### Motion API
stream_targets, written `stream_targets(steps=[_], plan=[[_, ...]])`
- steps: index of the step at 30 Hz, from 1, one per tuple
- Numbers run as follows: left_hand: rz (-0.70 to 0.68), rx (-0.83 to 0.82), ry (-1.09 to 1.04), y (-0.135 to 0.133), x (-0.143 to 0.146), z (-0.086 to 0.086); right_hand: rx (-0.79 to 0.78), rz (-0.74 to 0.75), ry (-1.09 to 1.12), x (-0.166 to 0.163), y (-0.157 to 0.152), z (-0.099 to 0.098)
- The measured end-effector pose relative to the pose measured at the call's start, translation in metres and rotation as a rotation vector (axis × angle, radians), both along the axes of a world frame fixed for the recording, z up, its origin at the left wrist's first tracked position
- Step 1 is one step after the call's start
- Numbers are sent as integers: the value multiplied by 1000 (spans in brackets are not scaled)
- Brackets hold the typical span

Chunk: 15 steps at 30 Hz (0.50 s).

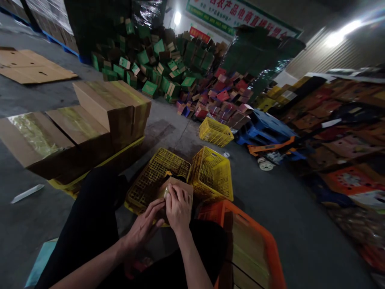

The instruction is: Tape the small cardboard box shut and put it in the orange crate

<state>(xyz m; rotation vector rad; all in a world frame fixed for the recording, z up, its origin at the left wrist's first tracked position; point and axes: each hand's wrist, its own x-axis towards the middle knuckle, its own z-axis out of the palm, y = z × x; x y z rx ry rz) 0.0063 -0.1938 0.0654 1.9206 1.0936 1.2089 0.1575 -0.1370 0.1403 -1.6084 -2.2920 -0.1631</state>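
A small cardboard box [188,188] is in front of me, over an upturned yellow crate [153,164]. Shiny packing tape [166,192] shows on the box's top. My right hand [179,208] is over the box, its thumb and bent fingers pinched together at the tape. Beside it, my left hand [144,226] has its fingers stretched towards the box's near left edge, with nothing visible in them. Just behind the box lies a black and yellow object [169,174], mostly hidden, whose kind I cannot make out.
Taped cartons [78,124] stand at left in a yellow crate. A yellow basket [213,172] and an orange crate [267,237] holding boxes flank my right side. Further off are another yellow basket [215,132], a pallet jack [270,148] and heaped green boxes [150,88].
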Motion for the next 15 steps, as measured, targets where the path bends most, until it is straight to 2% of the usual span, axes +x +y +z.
stream_targets(steps=[4, 7, 12, 15], plan=[[-11, -129, -91, 4, -11, 5, -11, 148, 36, 13, -3, 3], [-10, -166, -177, 14, -16, 14, -37, 228, 19, 19, -6, 4], [-66, -174, -227, 39, -8, 33, 32, 213, 70, 12, -17, -11], [-109, -162, -109, 53, -2, 34, 93, 190, 125, 9, -23, -22]])
